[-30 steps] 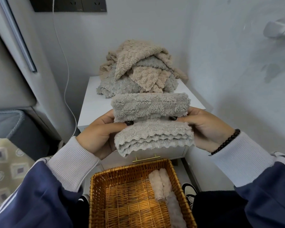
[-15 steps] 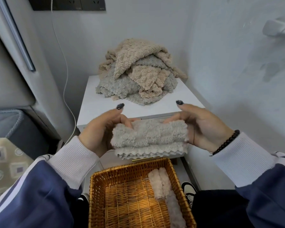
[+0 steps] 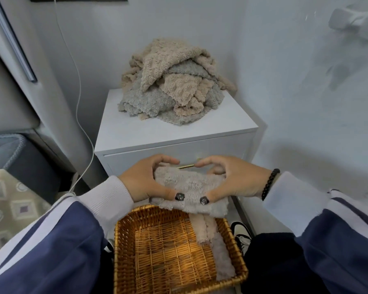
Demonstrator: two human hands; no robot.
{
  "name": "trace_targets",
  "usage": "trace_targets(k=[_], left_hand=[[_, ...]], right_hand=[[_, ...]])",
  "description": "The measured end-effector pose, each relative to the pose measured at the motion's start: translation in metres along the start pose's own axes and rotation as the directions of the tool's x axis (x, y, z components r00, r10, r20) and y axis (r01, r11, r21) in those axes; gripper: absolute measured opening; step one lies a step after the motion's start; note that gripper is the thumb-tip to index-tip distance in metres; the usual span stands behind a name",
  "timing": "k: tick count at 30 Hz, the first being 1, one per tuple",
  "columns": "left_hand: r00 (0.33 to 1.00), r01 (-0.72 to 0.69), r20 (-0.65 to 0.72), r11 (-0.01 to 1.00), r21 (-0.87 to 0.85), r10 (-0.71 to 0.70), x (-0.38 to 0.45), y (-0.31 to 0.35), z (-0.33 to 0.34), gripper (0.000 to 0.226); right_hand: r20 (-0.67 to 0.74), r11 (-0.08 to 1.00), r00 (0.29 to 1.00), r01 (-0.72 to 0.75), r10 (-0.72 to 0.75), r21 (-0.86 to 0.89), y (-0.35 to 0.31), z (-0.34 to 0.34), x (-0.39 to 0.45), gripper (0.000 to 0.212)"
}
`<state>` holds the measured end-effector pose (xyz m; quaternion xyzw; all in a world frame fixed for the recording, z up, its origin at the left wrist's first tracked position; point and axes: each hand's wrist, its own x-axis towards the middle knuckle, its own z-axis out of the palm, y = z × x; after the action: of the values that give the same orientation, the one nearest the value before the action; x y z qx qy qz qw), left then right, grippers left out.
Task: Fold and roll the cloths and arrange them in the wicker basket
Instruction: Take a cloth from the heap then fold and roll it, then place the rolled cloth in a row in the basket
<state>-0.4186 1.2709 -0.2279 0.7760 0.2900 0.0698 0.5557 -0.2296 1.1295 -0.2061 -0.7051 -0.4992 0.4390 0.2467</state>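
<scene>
Both the left hand (image 3: 143, 180) and right hand (image 3: 232, 180) grasp a fluffy grey cloth (image 3: 190, 187) at frame centre, just above the wicker basket's (image 3: 123, 247) far rim. The basket's woven left floor lies bare; rolled plush cloths (image 3: 212, 238) line its right wall.

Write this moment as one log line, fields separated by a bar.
left hand grips grey cloth | right hand grips it too | above wicker basket | rolled cloths inside, right | pile waits

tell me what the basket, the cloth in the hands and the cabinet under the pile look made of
Basket: woven wicker or rattan, glossy honey-brown, with visible interlaced strands.
Grey cloth, held by both the left hand and the right hand: plush fleece or microfibre, judging by its fuzzy matte pile.
Cabinet: probably painted or laminated board, smooth flat white with crisp edges.
</scene>
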Motion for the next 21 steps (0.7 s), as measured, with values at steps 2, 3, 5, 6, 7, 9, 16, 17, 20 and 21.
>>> trace_targets(k=[2, 3, 5, 6, 7, 9, 16, 17, 20, 21], left_hand=[[0.995, 0.029, 0.08, 0.946, 0.323, -0.058, 0.004, -0.011, 0.01, 0.068], [0.983, 0.03, 0.147, 0.879, 0.477, -0.114, 0.007, -0.017, 0.018, 0.066], [0.933, 0.007, 0.263, 0.742, 0.671, -0.246, 0.011, -0.026, 0.037, 0.058], [0.906, -0.013, 0.298, 0.684, 0.73, -0.301, 0.013, -0.03, 0.049, 0.053], [0.884, -0.031, 0.314, 0.628, 0.778, -0.345, 0.015, -0.033, 0.059, 0.048], [0.866, -0.049, 0.305, 0.54, 0.84, -0.397, 0.021, -0.047, 0.076, 0.044], [0.921, -0.006, 0.211, 0.529, 0.848, -0.328, 0.047, -0.115, 0.092, 0.031], [0.93, 0.01, 0.193, 0.547, 0.837, -0.313, 0.049, -0.123, 0.094, 0.029], [0.948, 0.041, 0.16, 0.605, 0.795, -0.275, 0.057, -0.149, 0.102, 0.028], [0.949, 0.048, 0.158, 0.62, 0.783, -0.273, 0.059, -0.158, 0.105, 0.03]], right_hand=[[0.043, 0.969, 0.998, -0.031, 0.043, -0.244, 0.009, 0.016, 0.005, 0.074], [0.063, 0.929, 0.996, -0.037, 0.064, -0.367, 0.016, 0.027, 0.008, 0.07], [0.105, 0.856, 0.988, -0.048, 0.118, -0.514, 0.029, 0.05, 0.016, 0.052], [0.112, 0.841, 0.981, -0.071, 0.155, -0.537, 0.038, 0.061, 0.02, 0.038], [0.11, 0.826, 0.976, -0.098, 0.189, -0.555, 0.045, 0.07, 0.024, 0.024], [0.094, 0.796, 0.964, -0.147, 0.248, -0.588, 0.059, 0.085, 0.029, 0.017], [-0.049, 0.843, 0.931, -0.348, 0.361, -0.41, 0.12, 0.13, 0.039, 0.054], [-0.065, 0.845, 0.92, -0.383, 0.388, -0.374, 0.128, 0.137, 0.039, 0.06], [-0.121, 0.851, 0.89, -0.456, 0.44, -0.259, 0.145, 0.16, 0.04, 0.063], [-0.129, 0.853, 0.882, -0.472, 0.454, -0.223, 0.15, 0.168, 0.041, 0.059]])
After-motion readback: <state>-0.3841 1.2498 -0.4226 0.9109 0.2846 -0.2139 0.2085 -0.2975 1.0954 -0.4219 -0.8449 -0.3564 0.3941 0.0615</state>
